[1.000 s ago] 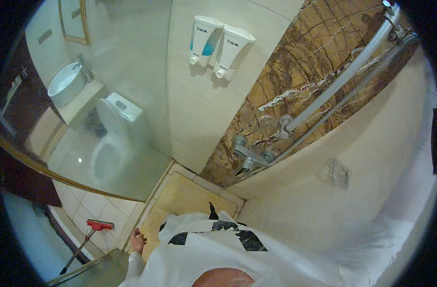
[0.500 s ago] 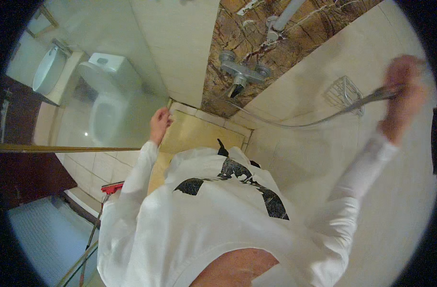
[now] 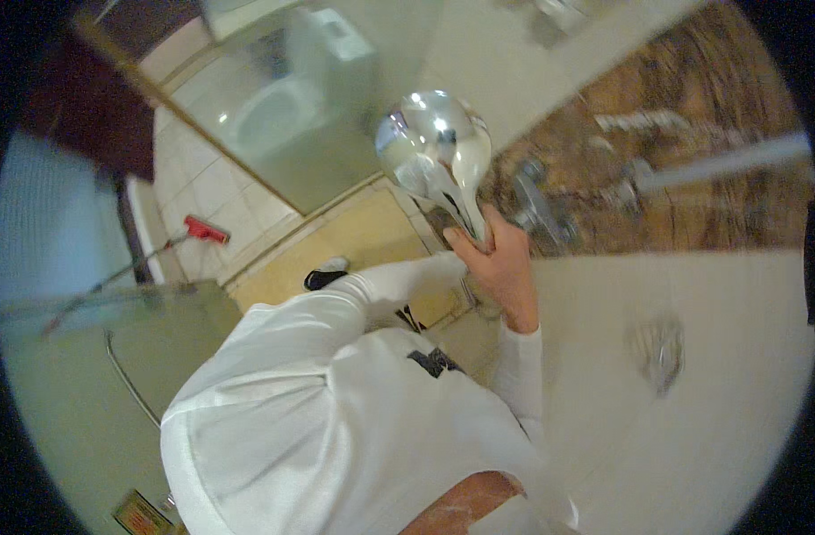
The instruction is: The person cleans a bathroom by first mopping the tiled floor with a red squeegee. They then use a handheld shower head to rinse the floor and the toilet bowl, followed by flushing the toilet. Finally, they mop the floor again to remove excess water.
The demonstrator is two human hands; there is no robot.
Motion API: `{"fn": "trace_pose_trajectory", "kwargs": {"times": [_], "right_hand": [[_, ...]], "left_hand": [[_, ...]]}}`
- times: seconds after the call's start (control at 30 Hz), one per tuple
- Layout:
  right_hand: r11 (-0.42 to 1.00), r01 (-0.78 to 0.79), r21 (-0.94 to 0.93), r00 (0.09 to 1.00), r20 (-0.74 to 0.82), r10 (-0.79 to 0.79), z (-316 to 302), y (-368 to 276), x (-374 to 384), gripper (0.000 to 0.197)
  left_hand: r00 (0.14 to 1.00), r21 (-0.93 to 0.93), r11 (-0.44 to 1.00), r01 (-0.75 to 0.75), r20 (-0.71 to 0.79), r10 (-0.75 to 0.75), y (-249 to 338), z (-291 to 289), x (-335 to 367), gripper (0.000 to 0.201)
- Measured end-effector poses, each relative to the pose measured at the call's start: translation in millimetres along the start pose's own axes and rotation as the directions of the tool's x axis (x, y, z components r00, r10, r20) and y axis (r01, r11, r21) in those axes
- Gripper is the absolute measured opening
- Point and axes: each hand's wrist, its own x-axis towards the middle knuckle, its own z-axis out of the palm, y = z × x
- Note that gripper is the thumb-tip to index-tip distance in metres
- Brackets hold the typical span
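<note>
Toilet sat behind glass, red squeegee off left; right grip clutched a shiny, bulbous showerhead, blocking some pale wall; left grip was hidden, couldn't tell.

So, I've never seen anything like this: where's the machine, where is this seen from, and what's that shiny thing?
There's no machine here. The grip is simply a person's own bare right hand, closed around a shiny silver shower head. The left sleeve reaches across toward it, but the left hand is hidden from view.

The view comes from a wide camera worn on the person's head, looking down, so straight edges bend near the rim.

Around them is a bathroom: a toilet, a wall tap, a wire rack, slightly blurred, and a long-handled red tool on the floor tiles.
</note>
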Motion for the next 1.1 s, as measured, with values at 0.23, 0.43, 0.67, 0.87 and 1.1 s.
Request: {"fn": "trace_pose_trajectory", "kwargs": {"times": [0.23,0.43,0.67,0.87,1.1], "right_hand": [[0.97,0.169,0.173,0.986,-0.018,-0.168,-8.4,125.5,94.5,0.028],[0.993,0.089,0.08,0.989,-0.128,-0.079,-11.8,209.4,106.1,0.04],[0.984,0.007,0.176,0.819,-0.565,0.096,-8.6,271.8,70.6,0.031],[0.815,-0.209,0.541,0.386,-0.72,0.577,-28.4,282.9,-14.9,0.033],[0.846,-0.134,0.517,0.344,-0.776,0.528,-21.6,257.4,-53.1,0.029]], "left_hand": [[0.99,-0.096,0.987,0.131,-0.039,-0.135,-21.9,46.9,85.4,0.041],[0.996,-0.381,0.922,0.072,-0.019,-0.085,-91.6,40.6,71.9,0.041],[0.872,-0.239,0.858,0.454,-0.079,-0.484,-135.5,-14.4,-28.0,0.031],[0.986,0.119,0.992,-0.031,-0.16,0.05,-79.9,-54.0,-39.2,0.034],[0.766,0.257,0.727,-0.637,0.1,0.636,72.2,-47.8,30.7,0.047]]}}
